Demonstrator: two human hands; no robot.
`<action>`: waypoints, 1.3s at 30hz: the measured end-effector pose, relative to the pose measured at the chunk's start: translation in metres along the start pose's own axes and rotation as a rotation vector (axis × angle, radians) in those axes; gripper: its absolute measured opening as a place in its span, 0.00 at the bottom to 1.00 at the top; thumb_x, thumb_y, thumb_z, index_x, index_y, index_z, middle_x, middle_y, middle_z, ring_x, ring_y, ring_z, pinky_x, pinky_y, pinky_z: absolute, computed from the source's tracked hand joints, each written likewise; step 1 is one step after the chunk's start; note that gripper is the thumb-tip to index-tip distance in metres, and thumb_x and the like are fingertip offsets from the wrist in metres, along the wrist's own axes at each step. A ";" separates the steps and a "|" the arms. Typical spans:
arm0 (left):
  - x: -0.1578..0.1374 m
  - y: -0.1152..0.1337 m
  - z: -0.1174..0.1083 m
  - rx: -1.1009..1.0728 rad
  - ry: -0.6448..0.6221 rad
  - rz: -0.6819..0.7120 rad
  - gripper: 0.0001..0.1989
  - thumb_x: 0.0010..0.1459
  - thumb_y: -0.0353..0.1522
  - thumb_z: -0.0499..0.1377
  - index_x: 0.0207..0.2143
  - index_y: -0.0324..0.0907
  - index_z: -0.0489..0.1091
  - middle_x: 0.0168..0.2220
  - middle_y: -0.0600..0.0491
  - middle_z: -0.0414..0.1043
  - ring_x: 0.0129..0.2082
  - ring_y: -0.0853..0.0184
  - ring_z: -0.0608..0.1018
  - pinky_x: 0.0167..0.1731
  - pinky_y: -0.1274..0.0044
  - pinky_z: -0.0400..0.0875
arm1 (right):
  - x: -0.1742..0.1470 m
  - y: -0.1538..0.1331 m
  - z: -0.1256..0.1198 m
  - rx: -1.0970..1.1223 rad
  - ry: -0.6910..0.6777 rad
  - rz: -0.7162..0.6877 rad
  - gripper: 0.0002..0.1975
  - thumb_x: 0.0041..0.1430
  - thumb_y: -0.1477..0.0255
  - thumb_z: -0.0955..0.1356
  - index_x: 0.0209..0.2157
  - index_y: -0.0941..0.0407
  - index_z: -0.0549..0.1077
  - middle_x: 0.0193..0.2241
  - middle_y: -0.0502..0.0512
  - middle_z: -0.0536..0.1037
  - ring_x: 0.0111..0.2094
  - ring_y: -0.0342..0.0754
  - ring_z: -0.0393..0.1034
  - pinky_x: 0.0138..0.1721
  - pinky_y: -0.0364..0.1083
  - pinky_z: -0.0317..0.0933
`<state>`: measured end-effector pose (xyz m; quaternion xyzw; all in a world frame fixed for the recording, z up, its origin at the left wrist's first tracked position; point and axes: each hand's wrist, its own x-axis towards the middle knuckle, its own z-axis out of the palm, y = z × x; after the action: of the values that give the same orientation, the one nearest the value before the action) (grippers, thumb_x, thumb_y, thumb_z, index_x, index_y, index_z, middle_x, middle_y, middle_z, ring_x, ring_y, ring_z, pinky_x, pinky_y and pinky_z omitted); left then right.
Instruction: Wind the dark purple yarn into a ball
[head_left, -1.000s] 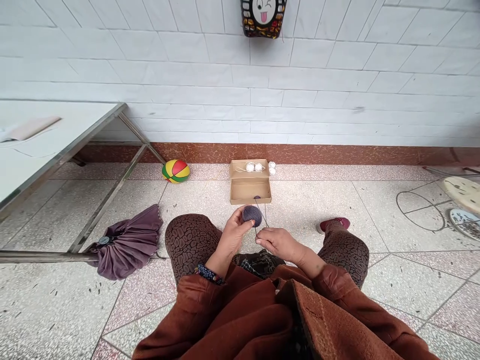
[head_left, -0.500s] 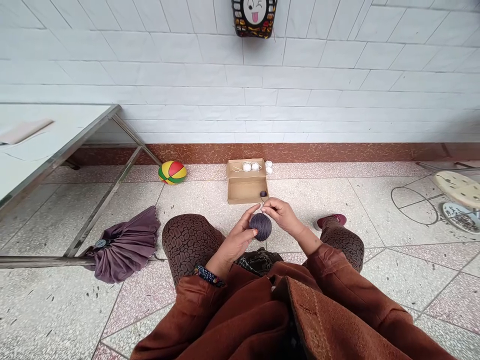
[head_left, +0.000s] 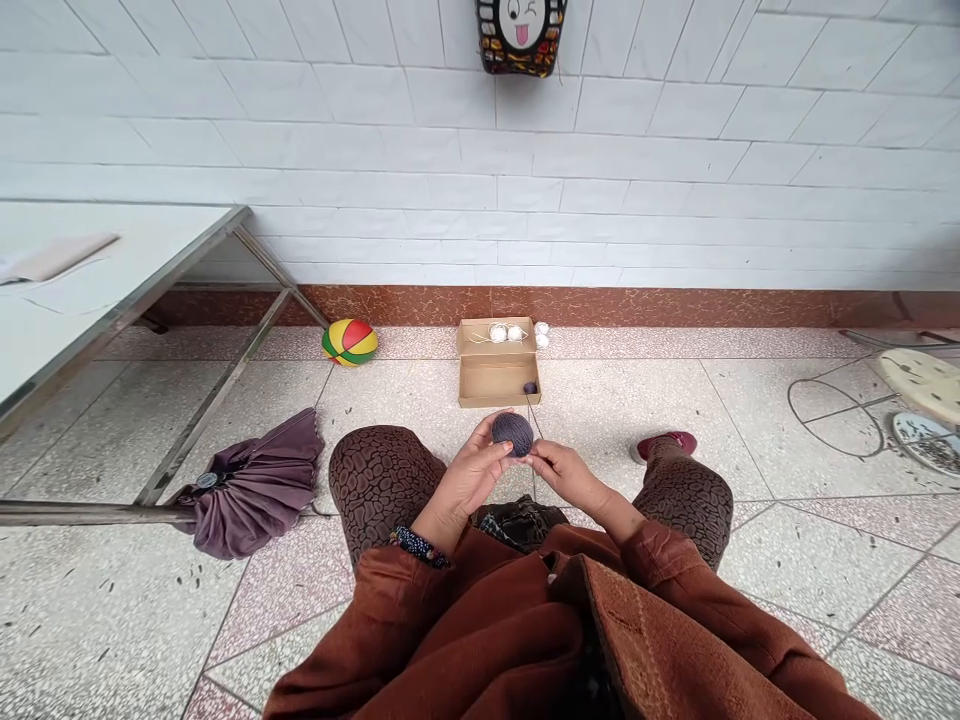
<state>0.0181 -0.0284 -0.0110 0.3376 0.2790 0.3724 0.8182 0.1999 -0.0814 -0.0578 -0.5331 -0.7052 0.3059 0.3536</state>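
A dark purple-grey ball of yarn [head_left: 513,434] rests in my left hand [head_left: 475,466], whose fingers and thumb curl round its left side and underside. My right hand [head_left: 564,472] is closed in a pinch at the ball's lower right, on the yarn strand [head_left: 535,418]. That strand runs up to a smaller dark ball of yarn [head_left: 530,388] in the front right corner of the open cardboard box [head_left: 487,384]. White balls of yarn [head_left: 499,333] lie in the box's raised lid, and more white balls [head_left: 542,335] sit just right of it.
A patterned ball [head_left: 349,342] lies by the metal-framed table [head_left: 238,218] on the left. Below it, a folded purple umbrella [head_left: 259,485] leans at the table's lower bar. On the right are a stool [head_left: 922,375] and a round dish [head_left: 926,442]. A black basket [head_left: 520,60] hangs on the wall.
My right hand has come down from above the ball of yarn to its lower right. The ball has shifted slightly up and left and turned in my left hand.
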 end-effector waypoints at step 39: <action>-0.001 -0.002 -0.002 0.507 0.004 0.200 0.32 0.52 0.36 0.68 0.59 0.47 0.66 0.56 0.48 0.68 0.55 0.59 0.71 0.58 0.67 0.62 | 0.023 -0.071 -0.058 0.000 0.025 -0.301 0.13 0.70 0.62 0.63 0.37 0.53 0.75 0.32 0.54 0.78 0.34 0.47 0.72 0.38 0.45 0.65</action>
<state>0.0171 -0.0292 -0.0142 0.5569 0.3301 0.3700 0.6663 0.2052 -0.0732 0.0362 -0.4252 -0.7727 0.2425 0.4042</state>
